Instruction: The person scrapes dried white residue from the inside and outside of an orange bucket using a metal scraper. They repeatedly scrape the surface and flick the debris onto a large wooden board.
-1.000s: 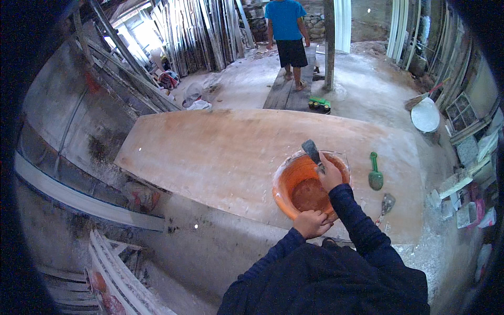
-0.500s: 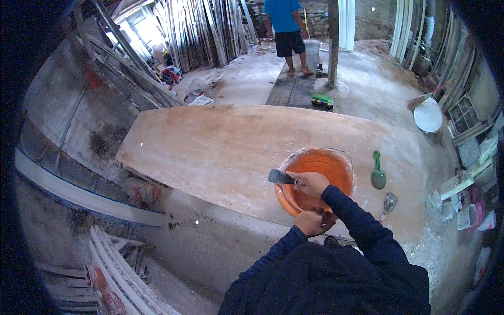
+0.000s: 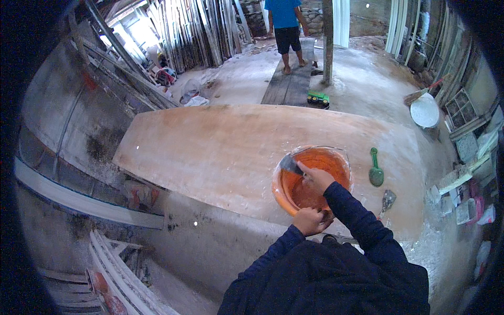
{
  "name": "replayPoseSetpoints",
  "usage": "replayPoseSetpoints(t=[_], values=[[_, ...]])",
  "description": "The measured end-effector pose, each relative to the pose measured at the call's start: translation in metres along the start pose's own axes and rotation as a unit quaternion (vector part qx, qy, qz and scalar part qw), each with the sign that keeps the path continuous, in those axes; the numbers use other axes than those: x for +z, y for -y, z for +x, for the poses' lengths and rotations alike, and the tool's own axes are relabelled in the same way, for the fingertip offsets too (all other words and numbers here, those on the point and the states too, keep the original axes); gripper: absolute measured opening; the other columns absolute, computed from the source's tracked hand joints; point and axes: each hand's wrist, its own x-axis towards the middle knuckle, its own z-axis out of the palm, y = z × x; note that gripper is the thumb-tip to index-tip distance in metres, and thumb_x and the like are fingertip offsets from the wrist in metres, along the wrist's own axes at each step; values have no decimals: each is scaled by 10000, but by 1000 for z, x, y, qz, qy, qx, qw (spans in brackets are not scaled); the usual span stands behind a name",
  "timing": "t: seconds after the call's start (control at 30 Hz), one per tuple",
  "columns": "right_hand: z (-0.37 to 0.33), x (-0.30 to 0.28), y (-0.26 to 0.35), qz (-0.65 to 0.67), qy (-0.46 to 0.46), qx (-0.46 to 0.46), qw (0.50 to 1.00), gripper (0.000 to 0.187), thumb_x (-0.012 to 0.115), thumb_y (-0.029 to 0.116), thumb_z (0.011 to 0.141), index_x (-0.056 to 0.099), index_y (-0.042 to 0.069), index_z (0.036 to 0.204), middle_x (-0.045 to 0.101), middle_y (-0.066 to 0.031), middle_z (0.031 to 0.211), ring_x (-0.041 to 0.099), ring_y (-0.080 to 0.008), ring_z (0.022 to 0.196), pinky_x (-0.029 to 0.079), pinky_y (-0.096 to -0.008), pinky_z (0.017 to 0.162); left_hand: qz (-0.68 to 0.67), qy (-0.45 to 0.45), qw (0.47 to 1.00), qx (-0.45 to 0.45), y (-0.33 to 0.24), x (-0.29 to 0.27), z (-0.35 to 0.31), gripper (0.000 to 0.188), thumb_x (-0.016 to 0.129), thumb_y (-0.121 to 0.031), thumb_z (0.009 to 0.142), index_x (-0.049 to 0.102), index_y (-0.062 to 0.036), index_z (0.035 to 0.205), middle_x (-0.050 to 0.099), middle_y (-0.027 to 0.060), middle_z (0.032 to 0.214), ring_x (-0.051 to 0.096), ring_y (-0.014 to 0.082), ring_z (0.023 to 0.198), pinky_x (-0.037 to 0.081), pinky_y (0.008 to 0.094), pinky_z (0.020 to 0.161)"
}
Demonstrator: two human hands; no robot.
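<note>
My right hand is closed round a scraper. Its flat grey blade points up and left, over the left side of the orange bucket; most of its handle is hidden in my fingers. Orange walls with whitish smears show inside the bucket, and a thin wire handle lies along its far rim. At the near rim my left hand is closed with curled fingers, apparently gripping the edge; its fingertips are partly hidden. The bucket stands on a large pale wooden board.
Right of the bucket lie a green toy shovel and a second scraper. Beyond the board are a green toy truck, a post and a person in a blue shirt on a dark plank. A white basin sits far right.
The scraper has turned in my right hand: its blade pointed level to the left and now tilts upward over the bucket's rim. My left hand stays at the near rim. The person's legs have shifted.
</note>
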Motion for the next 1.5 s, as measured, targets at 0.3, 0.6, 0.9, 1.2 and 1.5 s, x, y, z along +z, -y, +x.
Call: replayPoseSetpoints(t=[0.3, 0.6, 0.9, 1.2, 1.5], values=[[-3, -56, -25, -1, -172, 184, 968, 489, 610, 232, 795, 474, 201, 1263, 642, -149, 947, 616, -370, 815, 484, -471, 707, -31, -17, 999, 16, 3, 5, -3, 306, 638, -394, 753, 604, -93, 709, 591, 107, 641, 597, 300, 571, 483, 413, 520], [-1, -23, -51, -23, -289, -19, 957, 482, 583, 217, 807, 478, 189, 1276, 615, -119, 1060, 577, -304, 977, 467, -411, 802, -21, -3, 1000, 15, -2, 1, 1, 290, 619, -390, 770, 590, -105, 728, 582, 84, 661, 604, 261, 599, 485, 387, 547], [-8, -30, -39, 3, -212, 101, 972, 509, 585, 245, 804, 460, 223, 1296, 629, -133, 1007, 614, -337, 852, 491, -437, 720, -12, -3, 1000, 3, -2, -2, 0, 292, 615, -394, 774, 592, -106, 729, 587, 86, 670, 607, 256, 607, 487, 379, 550], [3, -24, -62, 42, -273, 4, 961, 555, 582, 248, 813, 404, 255, 1338, 609, -169, 1018, 608, -335, 878, 502, -415, 717, -11, -6, 1000, 1, -3, 2, 2, 282, 612, -387, 777, 586, -112, 724, 584, 80, 663, 600, 257, 593, 481, 386, 537], [3, -46, -38, 162, -203, 158, 953, 597, 666, 200, 742, 466, 219, 1305, 623, -162, 1048, 591, -315, 994, 461, -361, 875, 2, -8, 1000, 4, 2, 8, -3, 272, 630, -372, 760, 586, -108, 710, 578, 78, 643, 596, 259, 581, 481, 386, 534]])
